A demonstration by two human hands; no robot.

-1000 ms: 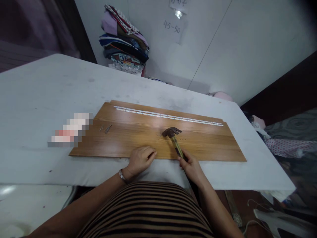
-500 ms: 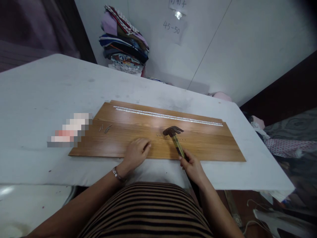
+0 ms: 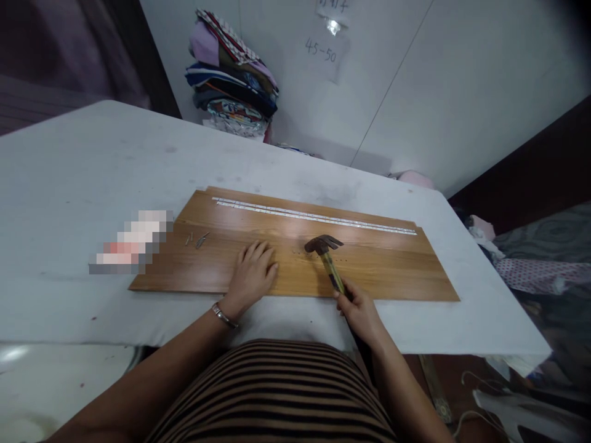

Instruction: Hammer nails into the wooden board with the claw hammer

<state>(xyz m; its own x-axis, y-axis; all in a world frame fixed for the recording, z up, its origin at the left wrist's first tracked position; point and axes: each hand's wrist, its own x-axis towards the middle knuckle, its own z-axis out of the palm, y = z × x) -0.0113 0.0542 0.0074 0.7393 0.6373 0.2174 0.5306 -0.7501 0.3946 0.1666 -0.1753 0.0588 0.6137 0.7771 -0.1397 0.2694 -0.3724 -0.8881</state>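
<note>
My left hand [image 3: 252,271] lies with its fingers spread on a brown wooden board [image 3: 392,271], left of the board's middle, and holds nothing. My right hand [image 3: 360,307] is wrapped around the handle of a claw hammer [image 3: 325,249]. The hammer's dark, rusty head is over the board's middle, its claw pointing right. A row of small dark dots, nails or holes, runs along the board by the hammer head [image 3: 318,245]. Several loose nails [image 3: 201,240] lie on the board's left part. Two white measuring strips [image 3: 318,216] run along the far side.
The board lies on a table with a white cover [image 3: 152,160]. A blurred-out item [image 3: 138,243] is at the board's left edge. Folded clothes [image 3: 233,80] are stacked beyond the table against a wall with paper signs [image 3: 325,52]. Cloths [image 3: 535,277] hang at the right.
My left hand has unfolded from a loosely curled pose, its fingers now stretched out over the board. The right hand and hammer look unchanged.
</note>
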